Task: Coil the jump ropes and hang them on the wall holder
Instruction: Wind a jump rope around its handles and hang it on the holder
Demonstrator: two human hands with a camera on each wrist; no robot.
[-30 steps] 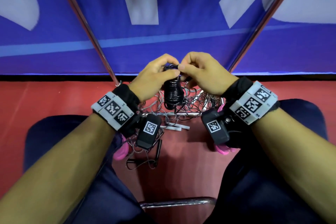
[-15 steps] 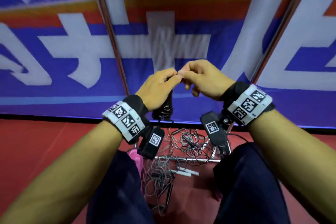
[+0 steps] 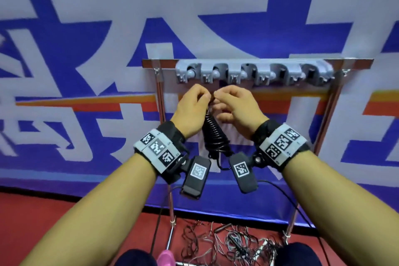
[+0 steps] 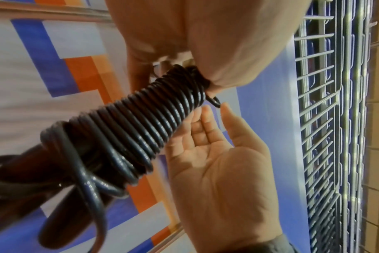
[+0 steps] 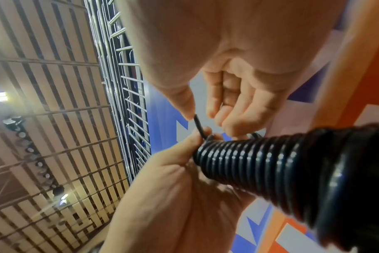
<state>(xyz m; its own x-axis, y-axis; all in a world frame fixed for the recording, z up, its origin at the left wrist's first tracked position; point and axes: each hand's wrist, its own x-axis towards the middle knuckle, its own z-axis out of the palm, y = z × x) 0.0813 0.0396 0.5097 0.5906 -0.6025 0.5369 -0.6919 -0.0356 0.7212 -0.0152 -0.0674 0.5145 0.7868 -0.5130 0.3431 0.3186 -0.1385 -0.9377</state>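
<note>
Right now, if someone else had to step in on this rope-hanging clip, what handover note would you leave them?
Left hand: grips the top of the coiled black jump rope.
Right hand: pinches the rope end at the top of the coil.
Where: the coil is held up below the grey wall holder, not hung on it. The tangled ropes lie on the floor underneath.
Done: this rope is wound tight.
Left: probably secure the end, hang the coil on the holder, then coil and hang the ropes on the floor.
</note>
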